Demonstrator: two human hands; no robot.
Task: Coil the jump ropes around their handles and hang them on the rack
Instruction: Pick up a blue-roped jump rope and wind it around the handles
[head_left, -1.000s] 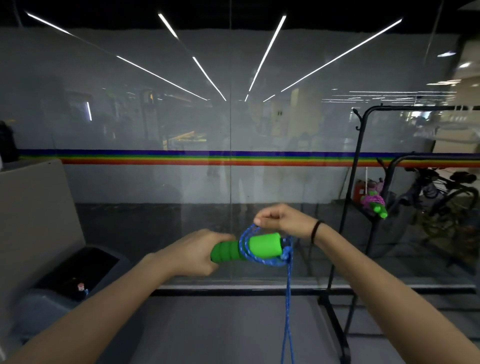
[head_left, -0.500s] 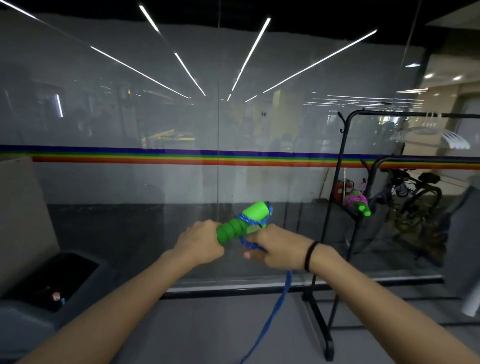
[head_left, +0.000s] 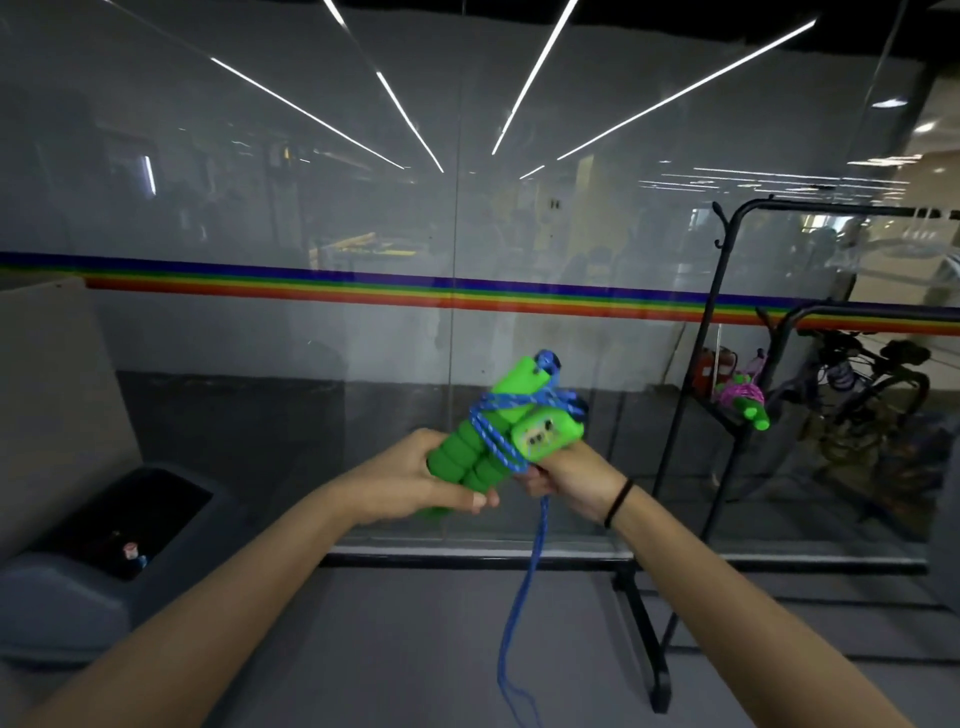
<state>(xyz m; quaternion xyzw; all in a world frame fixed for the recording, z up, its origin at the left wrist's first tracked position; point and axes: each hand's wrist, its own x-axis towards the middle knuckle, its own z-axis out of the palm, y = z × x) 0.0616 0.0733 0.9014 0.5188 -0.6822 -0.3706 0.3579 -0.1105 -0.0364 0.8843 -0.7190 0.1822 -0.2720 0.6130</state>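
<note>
Handles (head_left: 483, 441) tilted up-right, side by side

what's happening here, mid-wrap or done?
Mid-wrap. The left hand grips the two green foam jump-rope handles held together, while the right hand winds the blue braided rope around them. A few turns are on; a long tail still hangs toward the floor. On the black metal rack to the right, a pink-roped bundle with green handles already hangs.

left hand (head_left: 415, 480) grips two green handles (head_left: 480, 441); right hand (head_left: 569, 475) pinches the blue rope (head_left: 519, 592) wound round them, its tail hanging down.
</note>
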